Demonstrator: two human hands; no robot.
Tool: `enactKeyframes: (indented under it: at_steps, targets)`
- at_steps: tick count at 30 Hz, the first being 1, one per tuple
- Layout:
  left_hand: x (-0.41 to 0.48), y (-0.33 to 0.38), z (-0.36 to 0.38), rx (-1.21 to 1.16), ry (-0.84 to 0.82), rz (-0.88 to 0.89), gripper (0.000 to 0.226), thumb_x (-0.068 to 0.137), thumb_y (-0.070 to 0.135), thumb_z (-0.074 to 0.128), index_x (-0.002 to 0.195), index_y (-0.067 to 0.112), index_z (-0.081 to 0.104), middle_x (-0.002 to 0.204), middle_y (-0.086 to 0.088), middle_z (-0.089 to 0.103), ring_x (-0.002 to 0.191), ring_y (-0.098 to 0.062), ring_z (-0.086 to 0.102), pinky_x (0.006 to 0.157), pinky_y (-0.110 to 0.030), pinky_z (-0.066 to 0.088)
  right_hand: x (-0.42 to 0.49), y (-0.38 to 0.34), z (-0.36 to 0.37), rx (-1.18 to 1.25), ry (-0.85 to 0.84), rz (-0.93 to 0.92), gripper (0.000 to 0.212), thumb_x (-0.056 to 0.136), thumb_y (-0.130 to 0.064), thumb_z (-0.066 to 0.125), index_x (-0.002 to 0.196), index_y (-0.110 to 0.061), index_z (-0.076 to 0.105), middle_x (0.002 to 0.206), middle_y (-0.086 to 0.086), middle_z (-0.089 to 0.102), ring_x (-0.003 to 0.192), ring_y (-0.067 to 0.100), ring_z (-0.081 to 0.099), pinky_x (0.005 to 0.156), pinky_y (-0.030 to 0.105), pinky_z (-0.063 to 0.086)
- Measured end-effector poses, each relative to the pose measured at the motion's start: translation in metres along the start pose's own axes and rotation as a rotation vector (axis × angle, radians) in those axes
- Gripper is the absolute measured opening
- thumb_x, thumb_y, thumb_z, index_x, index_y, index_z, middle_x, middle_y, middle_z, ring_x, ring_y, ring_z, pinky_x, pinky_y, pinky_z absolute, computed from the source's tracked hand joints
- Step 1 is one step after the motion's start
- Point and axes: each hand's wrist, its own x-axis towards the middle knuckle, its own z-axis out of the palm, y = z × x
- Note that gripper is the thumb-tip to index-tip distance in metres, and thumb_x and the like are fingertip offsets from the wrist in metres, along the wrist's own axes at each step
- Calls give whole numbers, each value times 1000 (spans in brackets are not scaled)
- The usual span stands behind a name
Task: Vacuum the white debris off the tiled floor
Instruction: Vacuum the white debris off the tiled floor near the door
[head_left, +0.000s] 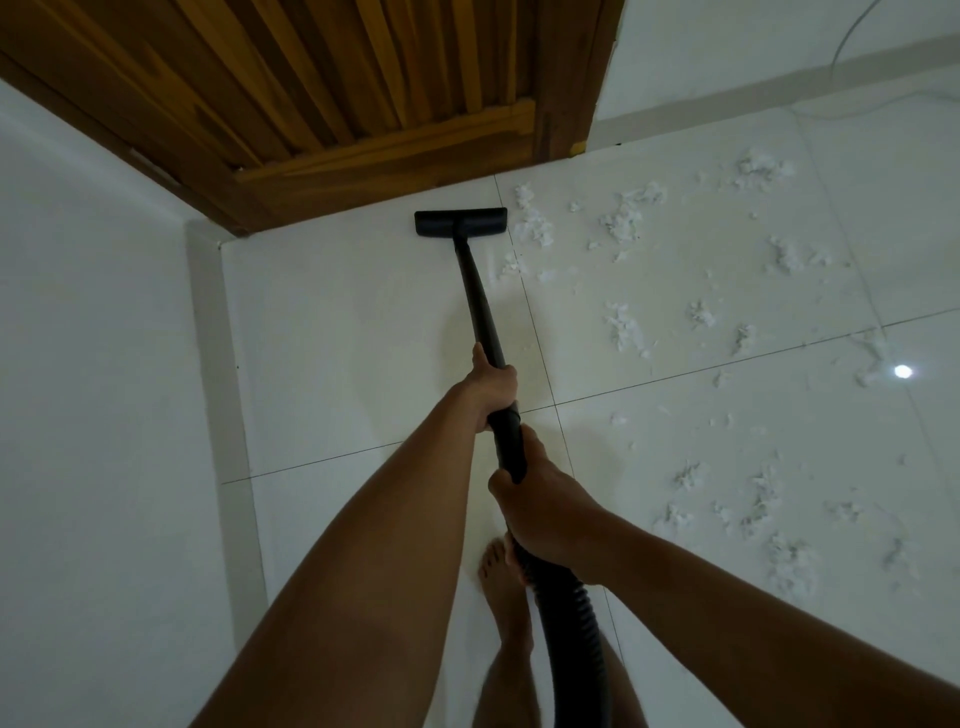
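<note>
A black vacuum wand (480, 306) runs from my hands up to a flat black floor nozzle (460, 222) resting on the white tiled floor (337, 332) just below a wooden door. My left hand (491, 387) grips the wand's lower part. My right hand (545, 509) grips the handle end, where the ribbed black hose (571, 618) begins. White debris (623, 218) lies in scattered tufts to the right of the nozzle, with more white debris (691, 475) beside my right arm.
A brown slatted wooden door (332, 98) stands at the top. A white wall (93, 364) with a skirting strip runs down the left. My bare foot (504, 587) is on the tile under the hose. A lamp reflection (903, 371) shines at the right.
</note>
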Motion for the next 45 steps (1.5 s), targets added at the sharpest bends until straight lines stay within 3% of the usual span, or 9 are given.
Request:
enactKeyframes:
  at_steps: [4,8,12,18,23,29,35,40,45]
  targets:
    - [-5,-23,0,14,3,13,72,104,26,39,157,41,-8,107,-12,58,80,-20,59,68,-36,56,-4,17,18,-18,5,14,63,101,-26,43,148,-55,13,78,13,63,48,18,62,51,32,57]
    - [-5,-50,-1,21,5,17,73,104,27,37,156,42,-13,104,-13,59,79,-20,59,71,-37,57,3,41,43,-125,43,14,59,89,-40,40,135,-66,14,66,10,71,53,25,72,78,49,61]
    - [-7,-76,0,23,4,34,74,105,28,37,156,41,-14,111,-18,59,76,-19,58,62,-34,53,1,57,58,-7,14,38,62,101,-27,43,146,-58,13,86,21,64,45,21,61,46,29,54]
    - [-17,-100,9,-16,-5,34,73,105,29,38,156,43,-13,102,-15,56,78,-20,60,69,-37,56,-15,78,66,-39,18,35,62,103,-25,42,147,-55,11,88,19,63,47,20,60,45,28,53]
    - [-25,-110,19,-41,3,47,73,105,26,39,157,40,-11,99,-14,57,72,-18,58,55,-31,51,-23,90,64,-71,11,8,62,103,-25,42,149,-54,12,89,18,62,43,16,58,44,26,51]
    - [-43,-137,43,-31,24,41,71,104,25,40,157,41,-6,135,-26,56,77,-22,60,55,-33,53,-45,122,64,-30,-14,28,61,103,-24,41,148,-56,14,87,20,61,42,18,57,43,28,51]
    - [-70,-187,100,-58,53,34,73,105,24,39,157,39,-10,90,-12,58,74,-18,59,59,-32,52,-79,191,57,-97,-32,35,60,105,-31,44,152,-49,11,90,17,61,50,21,60,45,30,54]
    - [-96,-232,156,-101,54,22,74,104,25,40,157,41,-9,91,-14,59,75,-20,60,71,-37,59,-117,257,48,-158,-17,7,56,104,-41,41,154,-40,14,90,14,61,68,25,63,81,49,61]
    - [-116,-269,196,-101,44,19,76,105,23,39,156,42,-13,99,-14,59,73,-20,59,68,-37,58,-139,307,50,-233,-5,-30,62,105,-39,41,158,-35,9,97,13,65,63,18,62,64,34,59]
